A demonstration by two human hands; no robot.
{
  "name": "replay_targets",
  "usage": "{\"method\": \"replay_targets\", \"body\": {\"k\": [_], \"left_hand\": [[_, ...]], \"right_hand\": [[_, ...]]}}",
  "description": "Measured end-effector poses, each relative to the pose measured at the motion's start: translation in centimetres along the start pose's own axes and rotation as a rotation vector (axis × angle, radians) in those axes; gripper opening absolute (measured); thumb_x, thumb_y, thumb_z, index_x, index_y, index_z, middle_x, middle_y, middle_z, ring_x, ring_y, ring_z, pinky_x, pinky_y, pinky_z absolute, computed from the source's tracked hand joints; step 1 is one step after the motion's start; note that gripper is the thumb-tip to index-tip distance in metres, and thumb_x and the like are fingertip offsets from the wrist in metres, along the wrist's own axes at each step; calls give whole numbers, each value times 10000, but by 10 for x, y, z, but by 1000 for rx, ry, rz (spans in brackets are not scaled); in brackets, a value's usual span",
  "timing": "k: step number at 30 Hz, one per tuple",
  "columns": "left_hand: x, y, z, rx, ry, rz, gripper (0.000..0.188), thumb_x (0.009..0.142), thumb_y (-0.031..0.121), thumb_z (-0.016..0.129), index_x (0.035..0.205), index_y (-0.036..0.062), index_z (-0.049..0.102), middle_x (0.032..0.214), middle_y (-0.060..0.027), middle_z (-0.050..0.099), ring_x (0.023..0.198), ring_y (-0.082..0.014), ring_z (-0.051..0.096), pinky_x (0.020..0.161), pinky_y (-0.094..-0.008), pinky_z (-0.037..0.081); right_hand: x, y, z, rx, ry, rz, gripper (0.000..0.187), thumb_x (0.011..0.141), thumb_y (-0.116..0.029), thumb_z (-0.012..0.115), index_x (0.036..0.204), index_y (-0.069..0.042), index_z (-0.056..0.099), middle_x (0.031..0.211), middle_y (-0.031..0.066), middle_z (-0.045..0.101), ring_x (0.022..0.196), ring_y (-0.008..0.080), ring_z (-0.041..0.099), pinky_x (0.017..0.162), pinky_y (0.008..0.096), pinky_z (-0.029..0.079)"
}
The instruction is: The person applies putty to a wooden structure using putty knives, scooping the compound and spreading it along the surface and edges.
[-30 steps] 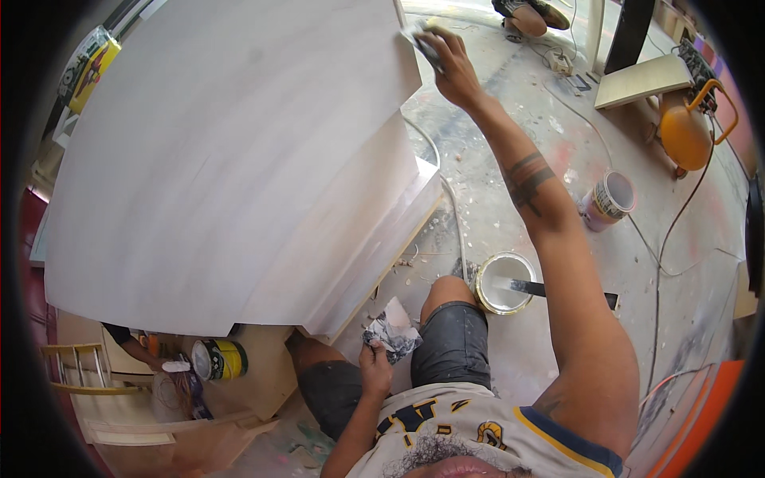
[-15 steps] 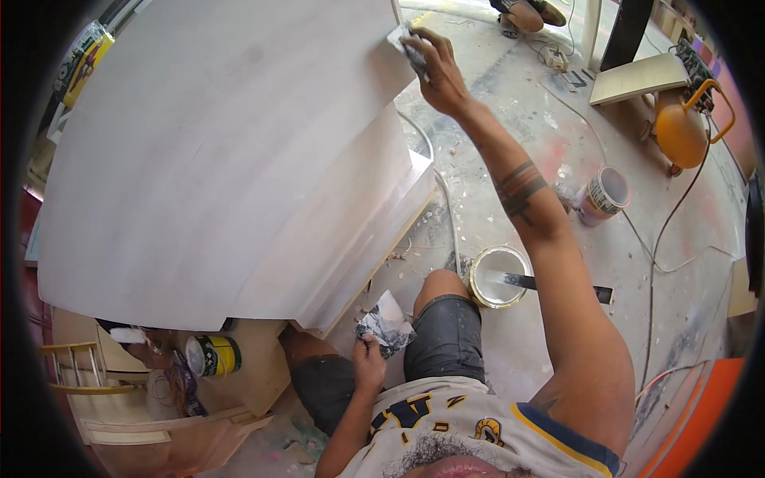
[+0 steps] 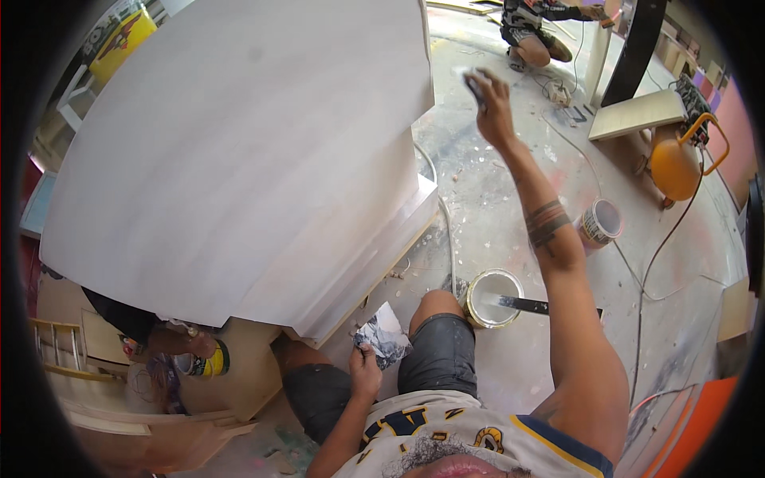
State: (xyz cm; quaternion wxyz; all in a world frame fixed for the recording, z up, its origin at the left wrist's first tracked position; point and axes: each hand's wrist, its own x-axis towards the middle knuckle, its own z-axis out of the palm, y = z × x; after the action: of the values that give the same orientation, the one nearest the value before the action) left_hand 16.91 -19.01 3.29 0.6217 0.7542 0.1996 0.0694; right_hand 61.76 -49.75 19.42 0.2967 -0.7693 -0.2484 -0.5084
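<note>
The right hand [image 3: 496,107] is at the upper middle of the frame, arm stretched out, its fingers bent and pinching a small dark pad [image 3: 476,90] with a pale edge; motion blur hides the pad's finer detail. Hand and pad appear just beyond the right edge of a large white panel [image 3: 239,159], with floor [image 3: 510,215] showing between them and the panel. The panel fills the upper left and middle of the frame, its surface marked by faint grey streaks.

The left hand [image 3: 366,373] is at the lower middle, near the person's thighs, its fingers closed around the lower edge of a crumpled sheet [image 3: 384,333], white with dark smears.

Right of the knee stands an open bucket [image 3: 494,296] of whitish material, a flat dark handle [image 3: 526,305] lying across its rim and running under the right arm. A second bucket [image 3: 599,223] stands farther right, beside the forearm. A pale hose [image 3: 449,247] runs along the floor near the panel.

At the upper right, a co-worker [image 3: 532,36] kneels, near a dark post [image 3: 636,56] and an orange tank [image 3: 676,171]. At the lower left, another person's dark sleeve [image 3: 119,309] reaches toward a black-and-yellow can [image 3: 213,360]; whether that hand touches it cannot be told.
</note>
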Motion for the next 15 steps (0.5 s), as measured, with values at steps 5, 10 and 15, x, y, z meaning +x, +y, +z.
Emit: {"method": "replay_targets", "body": {"k": [5,10,15], "left_hand": [[-3,12,0,-113,-70,-20,402,1072,348,446,1143,-19,595,1043,-41,626,962,-118,537,893,-281,436],[-2,-6,0,-230,-59,-24,421,1073,352,444,1165,-34,584,1086,-53,624,995,-120,527,920,-282,424],[-2,-1,-1,-165,-28,31,489,1074,388,412,1150,-68,572,1038,-99,650,961,-151,563,887,-310,449]], "right_hand": [[144,-37,-42,-62,188,-386,550,762,131,520,1248,-106,617,1250,116,631,1131,350,573,999,443,458],[223,-80,-60,45,79,-487,500,788,201,462,1204,-4,649,1293,187,576,1214,351,523,1052,410,444],[245,-73,-52,54,41,-577,586,707,229,439,1196,-3,665,1246,161,623,1178,337,550,1049,410,449]]}}
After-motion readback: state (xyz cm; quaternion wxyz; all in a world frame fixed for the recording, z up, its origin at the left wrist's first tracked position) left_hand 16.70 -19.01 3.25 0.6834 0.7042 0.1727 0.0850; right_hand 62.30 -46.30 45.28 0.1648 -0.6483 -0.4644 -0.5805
